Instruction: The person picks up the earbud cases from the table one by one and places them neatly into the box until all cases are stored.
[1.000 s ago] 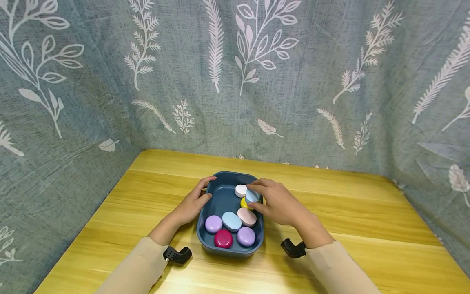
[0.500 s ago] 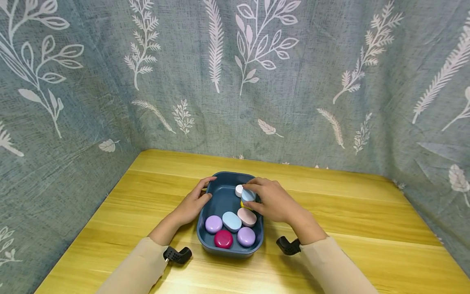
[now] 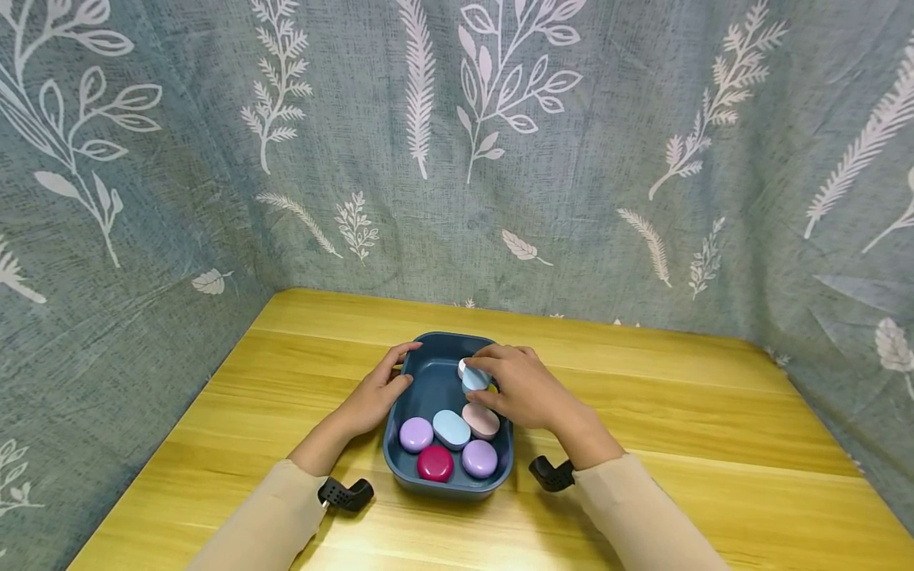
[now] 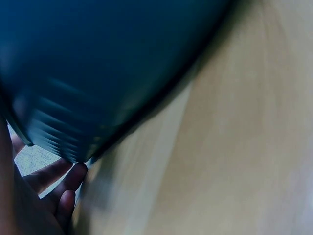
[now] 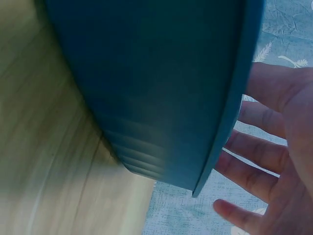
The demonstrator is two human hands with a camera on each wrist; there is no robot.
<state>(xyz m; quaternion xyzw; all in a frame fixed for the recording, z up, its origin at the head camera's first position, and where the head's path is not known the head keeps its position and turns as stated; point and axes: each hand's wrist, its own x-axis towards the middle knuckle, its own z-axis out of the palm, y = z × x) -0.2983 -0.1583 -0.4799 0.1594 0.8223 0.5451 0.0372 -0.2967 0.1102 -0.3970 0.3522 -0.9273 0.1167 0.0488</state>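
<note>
A dark blue plastic bin (image 3: pixel 433 396) stands on the table, holding several smooth, rounded, soap-like pieces. My left hand (image 3: pixel 371 402) grips its left side, thumb and forefinger at the rim; in the left wrist view, other fingers (image 4: pixel 73 177) touch the outer wall. Over the right side my right hand (image 3: pixel 530 387) pinches a light blue oval piece (image 3: pixel 474 380) between thumb and fingers. Behind that piece shows part of a white one (image 3: pixel 461 368), and beside it a sliver of a yellow one (image 3: pixel 493 388). Nearer lies a pale pink oval (image 3: pixel 481 420), just below the right thumb.
Toward the bin's near end sit a second light blue oval (image 3: pixel 451 429), two lilac round pieces (image 3: pixel 416 434) and a crimson one (image 3: pixel 435 463). The wooden table (image 3: pixel 643 412) spreads around the bin. A grey-blue leaf-patterned curtain (image 3: pixel 457 238) hangs behind it.
My right hand has shifted left over the bin with the light blue oval, covering more of the white piece. The left hand and the bin stay put.
</note>
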